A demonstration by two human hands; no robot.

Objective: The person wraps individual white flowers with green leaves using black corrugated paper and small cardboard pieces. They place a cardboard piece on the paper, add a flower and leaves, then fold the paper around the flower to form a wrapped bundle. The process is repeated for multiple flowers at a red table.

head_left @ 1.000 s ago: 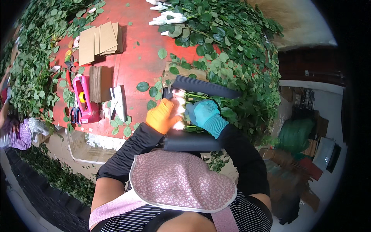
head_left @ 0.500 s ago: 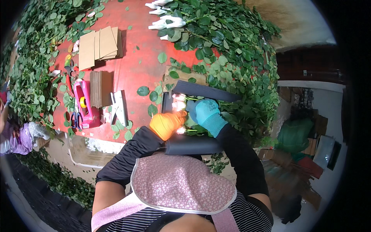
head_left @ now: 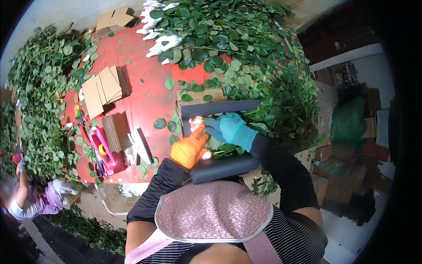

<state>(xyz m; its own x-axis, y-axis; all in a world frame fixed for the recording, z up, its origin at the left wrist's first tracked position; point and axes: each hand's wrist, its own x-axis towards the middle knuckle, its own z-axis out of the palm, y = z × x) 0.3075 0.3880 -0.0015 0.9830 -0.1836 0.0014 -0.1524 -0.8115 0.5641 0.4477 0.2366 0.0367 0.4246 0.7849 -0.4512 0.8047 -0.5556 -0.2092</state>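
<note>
Pale pink rose heads (head_left: 196, 120) lie with their leafy stems between a dark ribbed strip (head_left: 222, 108) and a black padded roll (head_left: 226, 168) at the table's near edge. My left hand (head_left: 189, 150), in an orange glove, rests at the heads, its fingers stretched forward over them. My right hand (head_left: 232, 130), in a teal glove with darker fingertips, lies over the stems and leaves just right of the heads, fingers reaching left. The two hands cover most of the bunch. Another pink bloom (head_left: 205, 155) shows beside my left hand.
On the red table (head_left: 147, 66) are cardboard sheets (head_left: 103, 90), a brown card stack (head_left: 116, 132), a pink tape dispenser (head_left: 105, 152), scissors (head_left: 100, 168) and a white stapler-like tool (head_left: 140, 147). White-wrapped blooms (head_left: 163, 45) and leafy stems lie beyond. Another person (head_left: 37, 198) is far left.
The view has shifted, bringing more of the far table and the other person into sight. My left fingers have straightened over the rose heads; my right hand stays over the stems.
</note>
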